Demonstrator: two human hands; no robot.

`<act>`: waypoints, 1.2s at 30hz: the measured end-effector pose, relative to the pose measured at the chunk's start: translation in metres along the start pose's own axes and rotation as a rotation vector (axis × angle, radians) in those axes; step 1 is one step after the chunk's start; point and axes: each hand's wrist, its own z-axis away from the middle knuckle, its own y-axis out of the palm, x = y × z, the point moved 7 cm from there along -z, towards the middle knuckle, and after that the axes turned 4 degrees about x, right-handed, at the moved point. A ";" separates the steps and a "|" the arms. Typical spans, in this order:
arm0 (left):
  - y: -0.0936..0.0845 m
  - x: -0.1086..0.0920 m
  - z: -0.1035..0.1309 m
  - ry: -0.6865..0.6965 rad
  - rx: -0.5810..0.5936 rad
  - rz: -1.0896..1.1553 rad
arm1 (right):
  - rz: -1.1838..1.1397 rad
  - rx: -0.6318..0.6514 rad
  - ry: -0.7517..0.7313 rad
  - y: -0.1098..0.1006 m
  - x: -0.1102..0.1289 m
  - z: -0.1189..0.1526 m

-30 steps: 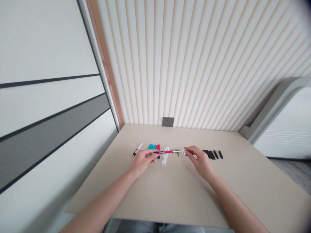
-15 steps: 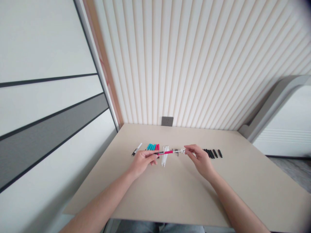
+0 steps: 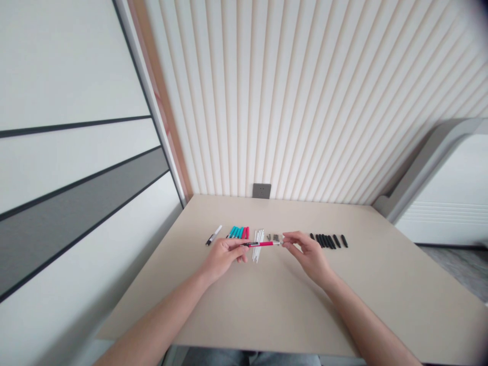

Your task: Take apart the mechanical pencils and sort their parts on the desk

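Note:
My left hand (image 3: 227, 253) is closed around the dark clip end of a pink pen barrel (image 3: 266, 244), which lies level above the table. A short length of white pen refill (image 3: 276, 243) sticks out of the barrel's right end. My right hand (image 3: 305, 250) pinches the tip of that refill between thumb and fingers; whether a spring sits on it is too small to tell. Under and behind the barrel lie several loose white refills (image 3: 257, 254). Small grey metal pieces (image 3: 276, 237) rest just behind the right fingertips.
Teal barrels (image 3: 236, 232) and pink barrels (image 3: 246, 232) lie in a row behind my left hand. A white and black pen (image 3: 214, 235) is at the left. Several black grips (image 3: 330, 241) line up right of my right hand. A wall socket (image 3: 262, 191) sits behind the table (image 3: 267, 305).
My right hand has moved left toward the barrel. The refill has slid further in, so less of it shows. My left hand has stayed nearly in place, still holding the barrel.

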 end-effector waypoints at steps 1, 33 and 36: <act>0.000 0.000 0.000 -0.002 0.003 0.006 | -0.013 -0.002 0.008 0.002 0.000 0.000; -0.001 -0.016 0.002 0.017 -0.050 0.073 | 1.048 0.035 0.428 -0.058 -0.061 -0.003; -0.001 -0.015 0.002 0.015 -0.040 0.079 | 1.066 0.057 0.483 -0.058 -0.064 -0.002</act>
